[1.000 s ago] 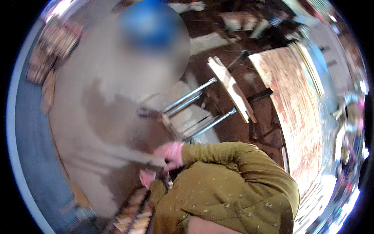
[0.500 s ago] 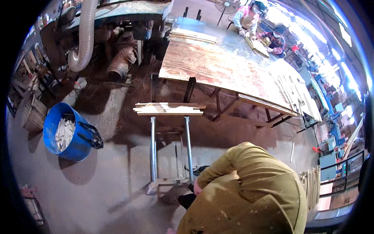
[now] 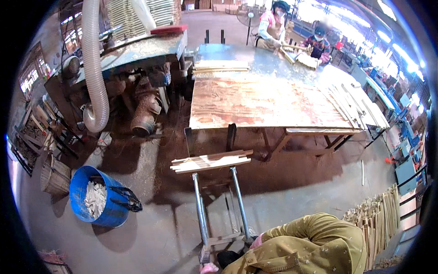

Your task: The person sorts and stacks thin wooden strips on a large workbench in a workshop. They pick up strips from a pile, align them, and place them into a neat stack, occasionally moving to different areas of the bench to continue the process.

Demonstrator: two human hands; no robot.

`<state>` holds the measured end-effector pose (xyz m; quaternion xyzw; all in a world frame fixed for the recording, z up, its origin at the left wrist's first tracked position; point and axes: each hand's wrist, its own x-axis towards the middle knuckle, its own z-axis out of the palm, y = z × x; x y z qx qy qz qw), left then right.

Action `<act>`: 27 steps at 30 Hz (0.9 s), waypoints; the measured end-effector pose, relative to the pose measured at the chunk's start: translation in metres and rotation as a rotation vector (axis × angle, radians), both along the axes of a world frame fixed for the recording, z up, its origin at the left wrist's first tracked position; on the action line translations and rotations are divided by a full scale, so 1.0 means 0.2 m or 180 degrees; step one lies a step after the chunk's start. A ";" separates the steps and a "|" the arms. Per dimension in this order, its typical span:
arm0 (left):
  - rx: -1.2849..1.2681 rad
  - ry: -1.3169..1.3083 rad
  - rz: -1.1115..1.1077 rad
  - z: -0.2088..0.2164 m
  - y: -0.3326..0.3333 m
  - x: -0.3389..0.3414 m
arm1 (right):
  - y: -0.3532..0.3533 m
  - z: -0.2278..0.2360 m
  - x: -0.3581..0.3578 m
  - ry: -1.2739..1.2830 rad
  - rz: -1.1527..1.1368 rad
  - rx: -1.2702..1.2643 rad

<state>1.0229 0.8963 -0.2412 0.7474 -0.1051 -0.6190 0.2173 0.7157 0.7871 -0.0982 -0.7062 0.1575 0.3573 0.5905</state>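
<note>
A metal frame with two silvery tubes (image 3: 241,201) stands before me. Several pale wooden strips (image 3: 212,161) lie across its far end. My right hand (image 3: 257,241), mostly hidden behind my olive sleeve (image 3: 315,235), is beside the near end of the right tube. Just below the frame's near left corner, my left hand (image 3: 209,268) shows as a small pink shape at the lower edge, close to or touching the frame. The fingers of both hands are too small or covered to read. A dark shoe (image 3: 226,259) shows between them.
A blue bin (image 3: 119,213) of wood offcuts stands at left, below a machine with a ribbed hose (image 3: 92,68). Ahead is a long table with a plywood sheet (image 3: 260,102). Two people (image 3: 273,29) work behind it. Upright wooden strips (image 3: 376,217) stand at right.
My view has tilted up, so the table, bin and frame appear lower. More of my left hand shows, nearer the frame's left corner. My right hand stays by the right tube.
</note>
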 end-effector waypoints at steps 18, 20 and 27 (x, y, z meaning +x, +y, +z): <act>-0.0400 0.1588 0.1224 -0.13 0.44 2.10 | -0.21 0.76 0.91 0.2440 -0.2095 -0.2551; 0.0438 -0.0595 -0.0422 0.09 0.57 2.31 | -0.33 0.78 1.26 0.2015 -0.1336 -0.2642; -0.0220 -0.0002 0.2485 0.48 0.43 2.93 | -0.60 0.54 2.60 -0.0632 -0.2199 -0.2912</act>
